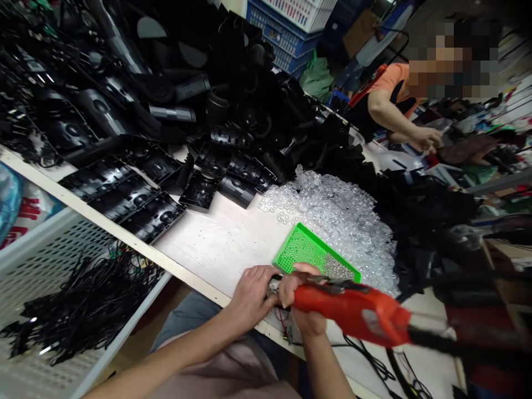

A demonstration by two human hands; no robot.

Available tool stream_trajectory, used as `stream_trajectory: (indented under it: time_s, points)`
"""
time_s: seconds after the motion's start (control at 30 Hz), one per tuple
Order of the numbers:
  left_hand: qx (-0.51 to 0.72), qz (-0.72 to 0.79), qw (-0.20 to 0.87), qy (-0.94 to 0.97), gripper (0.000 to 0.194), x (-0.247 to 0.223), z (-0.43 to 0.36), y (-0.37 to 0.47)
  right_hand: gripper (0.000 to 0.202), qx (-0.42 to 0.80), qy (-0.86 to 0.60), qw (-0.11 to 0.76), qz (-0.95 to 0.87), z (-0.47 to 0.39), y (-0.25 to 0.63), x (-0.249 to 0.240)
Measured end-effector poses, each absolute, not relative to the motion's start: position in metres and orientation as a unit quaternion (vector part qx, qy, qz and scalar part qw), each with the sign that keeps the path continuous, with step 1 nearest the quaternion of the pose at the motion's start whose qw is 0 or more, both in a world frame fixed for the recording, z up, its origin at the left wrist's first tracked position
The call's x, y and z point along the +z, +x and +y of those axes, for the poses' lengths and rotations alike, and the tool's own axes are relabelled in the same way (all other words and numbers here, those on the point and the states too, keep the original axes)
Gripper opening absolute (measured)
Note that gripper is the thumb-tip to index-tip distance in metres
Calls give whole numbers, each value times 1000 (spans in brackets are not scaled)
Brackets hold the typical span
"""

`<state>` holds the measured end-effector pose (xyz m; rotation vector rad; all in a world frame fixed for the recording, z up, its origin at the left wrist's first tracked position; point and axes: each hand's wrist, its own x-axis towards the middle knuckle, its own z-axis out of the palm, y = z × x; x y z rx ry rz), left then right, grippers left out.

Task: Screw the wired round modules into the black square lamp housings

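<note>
Red power tool is sitting lower right of centre, its body slanting toward the right edge and its silver nose pointing left. Right hand is wrapping the front of the tool body, firmly grasping it. Left hand is lying right beside the nose, fingers bent over the spot; whatever is under them is mostly hidden, so can't tell if it's gripping or just pressing. Thin coloured wires are showing just below the hands. Progress, my read: mid-step, both hands meeting at the nose; no piece near them is clearly showing as finished. Green tray is resting just above the hands, small metal pieces heaping in its right end, so supply isn't running out. Clear plastic pieces are piling up behind it, loose, so plenty left there too. Black shells are lying side by side along the front edge of the white table, left of centre, insides showing; reading those as not yet closed up. Bigger black heap is filling the upper left, can't tell done from undone. White crate at lower left is holding tangled black cables. Co-worker is working at upper right; blue crates are standing top centre.
</note>
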<state>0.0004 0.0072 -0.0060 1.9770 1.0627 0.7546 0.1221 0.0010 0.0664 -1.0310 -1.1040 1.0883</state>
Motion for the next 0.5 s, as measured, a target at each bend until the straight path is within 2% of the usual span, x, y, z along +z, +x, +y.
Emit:
stream_trajectory:
  time_s: [0.1, 0.17, 0.37, 0.5]
  points:
    - [299, 416, 373, 774, 36, -4, 8, 0, 58, 424, -365, 693, -454, 16, 135, 82]
    - [299, 414, 371, 775, 37, -3, 8, 0, 57, 387, -363, 721, -447, 32, 144, 83]
    - [298, 414, 367, 778, 41, -3, 9, 0, 52, 384, -434, 683, -444, 66, 155, 48]
    - [296, 415, 367, 778, 43, -4, 8, 0, 56, 402, -443, 657, -458, 72, 154, 35]
